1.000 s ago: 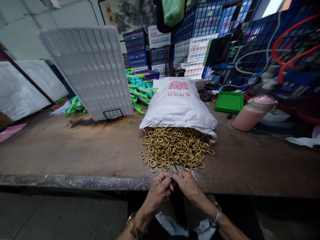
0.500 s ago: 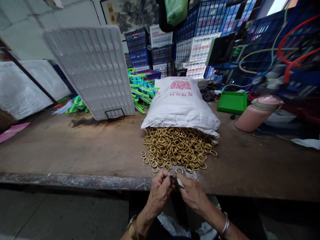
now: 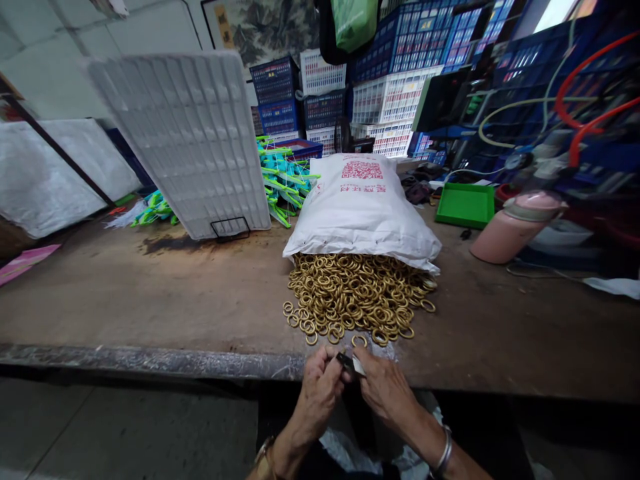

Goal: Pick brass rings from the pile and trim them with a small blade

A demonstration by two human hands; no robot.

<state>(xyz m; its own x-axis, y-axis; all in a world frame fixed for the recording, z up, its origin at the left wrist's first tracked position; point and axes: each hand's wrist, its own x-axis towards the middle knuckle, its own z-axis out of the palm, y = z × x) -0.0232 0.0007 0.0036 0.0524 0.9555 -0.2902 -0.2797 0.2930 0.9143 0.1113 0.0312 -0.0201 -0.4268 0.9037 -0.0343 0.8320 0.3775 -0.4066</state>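
Observation:
At the table's front edge, my right hand (image 3: 384, 383) is closed around a small pale tool with a dark end (image 3: 356, 364). My left hand (image 3: 321, 381) meets it fingertip to fingertip, thumb and fingers pinched by the dark end. Whatever the left fingers grip is hidden. Just beyond both hands lies a single brass-coloured ring (image 3: 359, 341). Behind it spreads a heap of such rings (image 3: 350, 293), spilling from the mouth of a white woven sack (image 3: 365, 213) printed in red.
A ribbed, whitish panel (image 3: 190, 147) leans upright at the left, with bright green and blue plastic pieces (image 3: 285, 177) behind it. To the right are a green tray (image 3: 465, 205) and a pink bottle (image 3: 515, 227). Stacked crates (image 3: 385, 93) fill the back.
The small tool has turned slightly between my fingers, so more of its dark end shows. Both hands stay at the table edge; the heap and sack look unchanged.

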